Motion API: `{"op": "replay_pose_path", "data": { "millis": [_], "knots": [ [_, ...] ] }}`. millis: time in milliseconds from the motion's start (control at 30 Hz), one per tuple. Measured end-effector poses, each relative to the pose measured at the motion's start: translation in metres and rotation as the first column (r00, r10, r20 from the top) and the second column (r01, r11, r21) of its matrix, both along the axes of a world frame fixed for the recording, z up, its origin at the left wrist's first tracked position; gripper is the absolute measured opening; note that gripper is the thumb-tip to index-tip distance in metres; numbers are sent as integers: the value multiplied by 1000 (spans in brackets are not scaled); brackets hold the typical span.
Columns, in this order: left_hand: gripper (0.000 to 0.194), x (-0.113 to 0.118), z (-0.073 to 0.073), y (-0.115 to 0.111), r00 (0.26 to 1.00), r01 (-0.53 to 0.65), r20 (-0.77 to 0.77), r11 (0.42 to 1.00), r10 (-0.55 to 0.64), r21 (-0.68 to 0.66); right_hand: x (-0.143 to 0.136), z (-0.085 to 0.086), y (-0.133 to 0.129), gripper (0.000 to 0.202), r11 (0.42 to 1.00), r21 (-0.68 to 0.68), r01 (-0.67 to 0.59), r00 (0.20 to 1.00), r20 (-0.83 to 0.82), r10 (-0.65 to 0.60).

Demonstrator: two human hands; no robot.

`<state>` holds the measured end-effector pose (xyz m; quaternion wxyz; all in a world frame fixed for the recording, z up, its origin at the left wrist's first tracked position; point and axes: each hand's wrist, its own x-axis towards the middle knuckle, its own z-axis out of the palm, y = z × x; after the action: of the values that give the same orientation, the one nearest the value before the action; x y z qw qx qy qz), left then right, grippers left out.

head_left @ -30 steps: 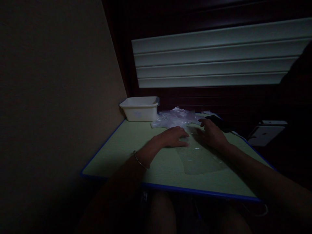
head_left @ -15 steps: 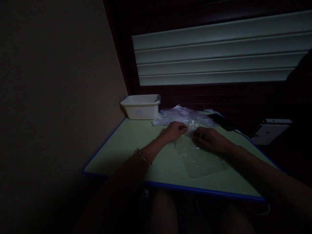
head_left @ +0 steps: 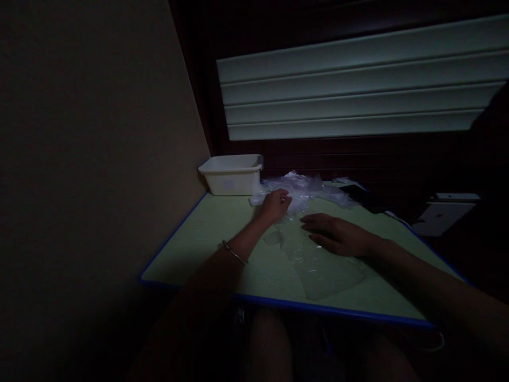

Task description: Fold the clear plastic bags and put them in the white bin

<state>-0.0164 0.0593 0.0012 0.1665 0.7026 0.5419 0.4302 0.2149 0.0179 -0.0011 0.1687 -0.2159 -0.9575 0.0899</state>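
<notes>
A clear plastic bag (head_left: 322, 273) lies flat on the pale green table (head_left: 199, 244). My right hand (head_left: 336, 233) rests on its upper part, fingers spread and holding nothing. Farther left and a little higher is my left hand (head_left: 276, 206), its fingers curled together at the front edge of a crumpled heap of clear plastic (head_left: 298, 183). What those fingers hold, if anything, is too small and dark to make out. A bracelet circles my left wrist.
A white plastic basin (head_left: 233, 183) stands at the table's back left corner, by the wall. At the back right lies a dark flat object (head_left: 366, 199). White boxes (head_left: 443, 217) are beyond the right edge. Blue edging borders the table.
Both hands were close together over the bag's upper end. My left hand has moved left and slightly back, while my right hand has opened and come down flat on the bag.
</notes>
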Motion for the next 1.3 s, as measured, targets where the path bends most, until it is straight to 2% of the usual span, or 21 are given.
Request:
{"op": "replay_pose_path", "data": {
  "millis": [133,200,300,367,467,533,767,900,1033,1300],
  "knots": [
    [22,-17,12,-1,994,0,-107,1000,1,12,1,3,-2,39,998,30,61,998,12,-61],
    [26,-24,18,-5,979,49,-196,999,-50,-13,1,4,-3,38,995,51,91,996,14,-92],
    [35,-32,25,-13,924,182,-318,976,-211,-119,0,6,-5,39,985,94,142,989,35,-146],
    [43,-34,27,-18,874,227,-393,955,-285,-189,0,7,-7,38,980,123,158,985,45,-165],
    [53,-34,27,-21,805,231,-503,947,-316,-226,-2,8,-9,37,975,157,156,985,53,-166],
    [52,-31,24,-21,788,221,-536,952,-303,-213,-3,8,-9,34,975,166,147,987,43,-156],
    [25,-21,17,-16,840,166,-503,979,-202,-116,-5,10,-10,33,983,148,111,994,-19,-110],
    [24,-23,18,-12,882,177,-431,982,-188,-65,-3,7,-11,39,994,99,44,999,-9,-43],
    [21,-24,18,-9,913,160,-373,986,-164,-42,-2,4,-11,38,996,83,39,999,16,-40],
    [23,-21,10,-6,943,170,-287,985,-167,-13,-8,15,-18,37,996,86,16,1000,-28,-14]
  ]
}}
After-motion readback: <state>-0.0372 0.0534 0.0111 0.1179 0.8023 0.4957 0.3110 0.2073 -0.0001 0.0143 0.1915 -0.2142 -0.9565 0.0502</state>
